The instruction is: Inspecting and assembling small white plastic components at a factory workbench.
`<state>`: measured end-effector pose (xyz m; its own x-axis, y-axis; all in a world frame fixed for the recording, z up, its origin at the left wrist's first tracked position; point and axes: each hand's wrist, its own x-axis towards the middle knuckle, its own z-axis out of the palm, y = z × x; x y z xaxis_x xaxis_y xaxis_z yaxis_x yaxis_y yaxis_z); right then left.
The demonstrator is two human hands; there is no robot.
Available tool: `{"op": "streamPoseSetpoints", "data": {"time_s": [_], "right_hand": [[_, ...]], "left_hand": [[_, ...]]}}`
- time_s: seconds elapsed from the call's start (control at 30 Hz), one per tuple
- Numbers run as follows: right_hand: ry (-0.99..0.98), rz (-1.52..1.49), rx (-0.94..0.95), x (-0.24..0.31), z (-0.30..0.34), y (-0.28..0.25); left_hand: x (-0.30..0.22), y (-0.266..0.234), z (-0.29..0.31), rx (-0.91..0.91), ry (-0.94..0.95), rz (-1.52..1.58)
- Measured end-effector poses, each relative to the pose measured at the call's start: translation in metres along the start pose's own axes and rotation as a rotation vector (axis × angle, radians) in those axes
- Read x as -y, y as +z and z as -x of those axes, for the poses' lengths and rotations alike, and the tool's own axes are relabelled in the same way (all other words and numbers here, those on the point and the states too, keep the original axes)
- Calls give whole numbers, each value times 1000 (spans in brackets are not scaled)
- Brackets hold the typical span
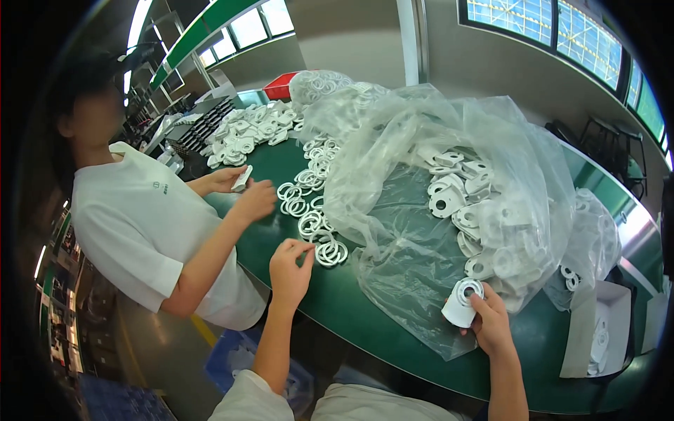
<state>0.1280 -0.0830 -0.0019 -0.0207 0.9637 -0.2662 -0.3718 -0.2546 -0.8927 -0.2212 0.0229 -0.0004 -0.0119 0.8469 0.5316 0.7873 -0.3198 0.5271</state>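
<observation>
My right hand (pixel 494 321) grips a white plastic part (pixel 460 306) with a rounded body and a circular ring-shaped end, my thumb lying over its hole. It is held above the table's front edge, by the clear plastic bag. My left hand (pixel 291 274) is beside the near end of a row of white rings (pixel 331 253); its thumb and forefinger are slightly apart, with nothing visible between them. Inside the large clear bag (pixel 393 231) lie several similar white parts (pixel 449 193), some blurred by the film.
A co-worker in a white shirt (pixel 133 217) stands at left, holding a white part (pixel 243 178). White parts are heaped (pixel 256 126) on the green table (pixel 337 298) near a red bin (pixel 281 85). At right stands an open cardboard box (pixel 579 333); a blue bin (pixel 228 358) sits below.
</observation>
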Motion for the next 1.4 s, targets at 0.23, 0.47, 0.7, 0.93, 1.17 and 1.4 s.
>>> {"op": "streamPoseSetpoints", "data": {"time_s": [0.23, 0.47, 0.7, 0.93, 1.17, 1.4], "right_hand": [[2, 31, 0, -4, 2, -4], [-10, 27, 18, -6, 5, -4], [-21, -9, 19, -4, 7, -2], [18, -39, 4, 1, 3, -2], [-41, -47, 18, 4, 8, -10], [-78, 5, -28, 8, 10, -7]], "left_hand": [[3, 14, -37, 38, 270, -173], [12, 16, -38, -68, -25, 192], [-30, 18, -42, 172, -401, 1239], [-125, 43, -41, 553, 35, 703], [-176, 88, -41, 509, 466, 731], [-163, 116, -14, 779, -282, 1221]]}}
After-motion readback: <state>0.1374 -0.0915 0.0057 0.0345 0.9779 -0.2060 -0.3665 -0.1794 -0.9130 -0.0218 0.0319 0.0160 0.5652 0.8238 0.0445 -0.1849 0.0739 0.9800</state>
